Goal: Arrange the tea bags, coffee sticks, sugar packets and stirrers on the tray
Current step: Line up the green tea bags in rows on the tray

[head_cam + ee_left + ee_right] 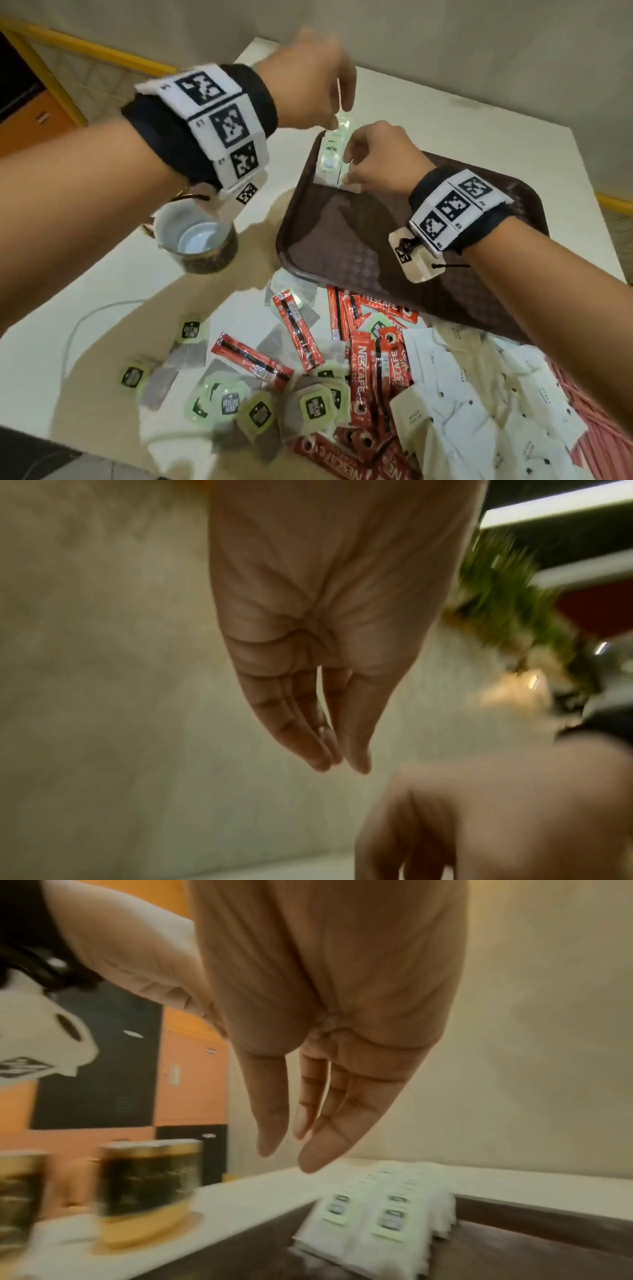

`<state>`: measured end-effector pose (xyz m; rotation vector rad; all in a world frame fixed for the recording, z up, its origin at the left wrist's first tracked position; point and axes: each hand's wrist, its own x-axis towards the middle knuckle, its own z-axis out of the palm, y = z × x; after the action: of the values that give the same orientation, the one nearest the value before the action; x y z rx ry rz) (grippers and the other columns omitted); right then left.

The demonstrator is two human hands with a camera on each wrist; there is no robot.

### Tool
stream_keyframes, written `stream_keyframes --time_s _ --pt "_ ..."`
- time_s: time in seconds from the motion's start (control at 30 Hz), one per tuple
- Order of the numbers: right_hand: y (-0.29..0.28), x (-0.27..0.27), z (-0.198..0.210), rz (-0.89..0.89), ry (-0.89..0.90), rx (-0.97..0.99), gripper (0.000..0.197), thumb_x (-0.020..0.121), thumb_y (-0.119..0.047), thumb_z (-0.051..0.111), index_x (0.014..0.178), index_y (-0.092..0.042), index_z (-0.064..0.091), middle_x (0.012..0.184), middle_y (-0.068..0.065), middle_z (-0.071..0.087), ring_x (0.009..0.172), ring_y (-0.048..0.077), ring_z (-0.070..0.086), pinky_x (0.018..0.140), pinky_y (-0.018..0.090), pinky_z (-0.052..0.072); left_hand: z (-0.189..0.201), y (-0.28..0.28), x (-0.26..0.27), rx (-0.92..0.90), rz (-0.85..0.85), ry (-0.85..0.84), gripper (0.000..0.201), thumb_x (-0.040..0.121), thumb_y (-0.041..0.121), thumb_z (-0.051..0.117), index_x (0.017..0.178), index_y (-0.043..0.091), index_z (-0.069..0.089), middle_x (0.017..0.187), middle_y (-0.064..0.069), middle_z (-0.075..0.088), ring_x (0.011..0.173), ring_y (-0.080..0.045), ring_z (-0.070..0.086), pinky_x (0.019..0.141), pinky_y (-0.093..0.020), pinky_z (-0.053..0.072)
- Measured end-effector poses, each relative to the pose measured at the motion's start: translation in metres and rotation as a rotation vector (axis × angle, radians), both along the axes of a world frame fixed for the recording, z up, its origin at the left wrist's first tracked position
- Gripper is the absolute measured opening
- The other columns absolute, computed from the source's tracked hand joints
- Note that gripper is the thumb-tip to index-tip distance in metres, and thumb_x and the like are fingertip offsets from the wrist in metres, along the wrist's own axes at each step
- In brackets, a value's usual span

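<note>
On the left of the white table stands a mug with a dark patterned wall and a pale glazed inside; it looks hard and heavy beside the paper goods. The left hand hovers above the far left corner of the tray. Its fingers point down, straight and close together with the thumb, and in the left wrist view they hold nothing I can see. In the head view the tips seem to touch the top of the stacked tea bags, but blur hides the contact.

The stacked tea bags lie in two neat rows in that corner. They are flat and white, with pale green tags. I judge them very light, soft and easy to crush or slide, so it is better to take them by the edges with fingertips. The right hand is just beside them, fingers relaxed and straight, grasping nothing.

The tray is brown plastic with a woven texture and a raised rim, mostly bare. In front of it lie loose tea bags, glossy red coffee sticks, matte white sugar packets and thin pink stirrers.
</note>
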<state>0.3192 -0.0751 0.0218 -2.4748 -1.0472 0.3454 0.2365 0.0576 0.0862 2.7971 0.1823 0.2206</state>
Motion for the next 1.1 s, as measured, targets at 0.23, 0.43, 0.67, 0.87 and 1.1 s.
stream_keyframes --time_s 0.23,0.43,0.67,0.87,1.1 --pt "-0.019 -0.125 0.017 0.556 0.126 -0.197 0.014 0.08 -0.021 0.075 0.093 -0.019 0.069 0.082 -0.009 0.065 0.073 0.005 0.06 0.064 0.014 0.044 0.018 -0.001 -0.166 -0.042 -0.009 0.208 0.013 0.075 0.031 0.076 0.073 0.032 0.063 0.068 0.017 0.064 0.069 0.009 0.058 0.055 -0.006 0.034" --pt "-0.024 -0.175 -0.022 0.759 -0.013 -0.452 0.027 0.09 -0.021 0.059 0.116 -0.015 0.064 0.107 0.003 0.065 0.092 0.022 0.06 0.083 0.035 0.051 -0.065 0.003 -0.244 -0.044 0.085 0.536 0.024 0.083 0.026 0.07 0.105 0.035 0.063 0.1 0.016 0.067 0.09 -0.004 0.062 0.077 -0.019 0.048" --pt "-0.026 -0.185 -0.033 0.727 -0.042 -0.482 0.021 0.087 -0.01 0.063 0.107 -0.013 0.064 0.1 0.0 0.058 0.086 0.015 0.052 0.077 0.031 0.049 -0.113 -0.007 -0.245 0.042 0.1 0.498 0.046 0.081 0.031 0.071 0.124 0.025 0.054 0.117 -0.001 0.054 0.099 -0.021 0.056 0.083 -0.031 0.049" --pt "-0.038 -0.16 -0.011 0.504 0.107 -0.239 0.011 0.078 -0.014 0.075 0.08 -0.014 0.064 0.076 -0.006 0.06 0.068 0.008 0.052 0.062 0.02 0.042 -0.107 -0.011 -0.239 0.012 0.097 0.436 0.035 0.08 0.028 0.073 0.109 0.021 0.055 0.108 0.0 0.058 0.089 -0.017 0.05 0.073 -0.024 0.037" --pt "-0.069 -0.137 -0.009 0.046 0.699 0.242 0.027 0.088 -0.006 0.065 0.07 -0.013 0.046 0.089 0.015 0.066 0.081 0.026 0.067 0.069 0.036 0.061 -0.071 -0.023 -0.223 -0.363 0.13 0.242 0.021 0.075 0.017 0.079 0.07 0.021 0.06 0.072 0.01 0.061 0.068 -0.004 0.056 0.061 -0.013 0.04"
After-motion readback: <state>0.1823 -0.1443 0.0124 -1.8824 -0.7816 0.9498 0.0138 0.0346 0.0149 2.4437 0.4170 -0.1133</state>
